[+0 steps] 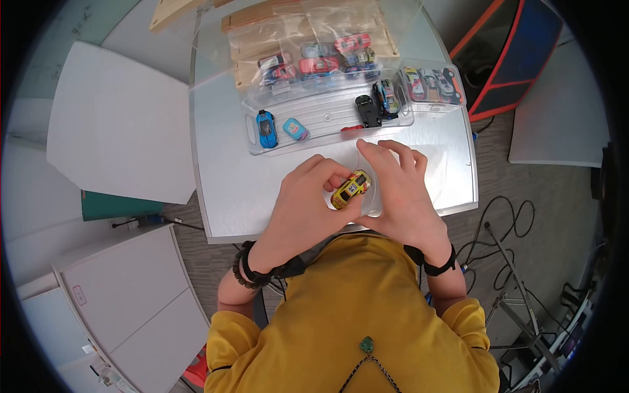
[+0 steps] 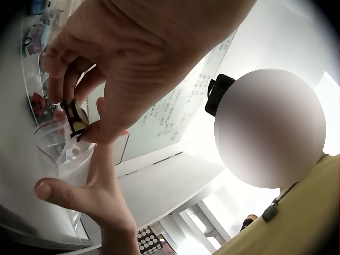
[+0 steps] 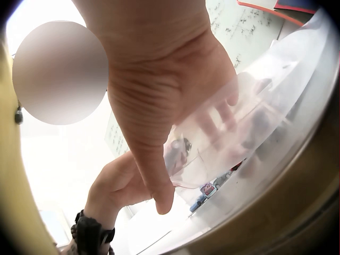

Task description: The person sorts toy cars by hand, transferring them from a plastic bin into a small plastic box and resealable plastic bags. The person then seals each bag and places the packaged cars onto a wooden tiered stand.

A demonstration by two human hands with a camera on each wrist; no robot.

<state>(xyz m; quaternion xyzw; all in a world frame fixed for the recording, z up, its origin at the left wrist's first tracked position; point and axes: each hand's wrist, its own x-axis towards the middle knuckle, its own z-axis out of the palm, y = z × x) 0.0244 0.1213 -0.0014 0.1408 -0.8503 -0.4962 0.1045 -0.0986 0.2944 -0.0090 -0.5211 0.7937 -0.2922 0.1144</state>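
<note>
A yellow toy car (image 1: 350, 189) with a dark windscreen is pinched between the thumb and fingers of the left hand (image 1: 303, 203). In the left wrist view the same car (image 2: 78, 118) shows at the fingertips of that hand (image 2: 125, 64). A clear plastic bag (image 1: 375, 202) lies between the hands, beside the car; a red line runs along the bag (image 2: 71, 154) in the left wrist view. The right hand (image 1: 407, 196) touches the bag, its thumb spread wide from its fingers. Through the clear film (image 3: 255, 127) in the right wrist view, the fingers look blurred.
Beyond the hands, a clear tray (image 1: 308, 141) holds a blue car (image 1: 266, 129), a small blue-and-pink item (image 1: 295, 129) and several other cars. Behind it lie bagged cars (image 1: 319, 64) and wooden pieces. A clear box (image 1: 432, 85) of cars stands right of the tray.
</note>
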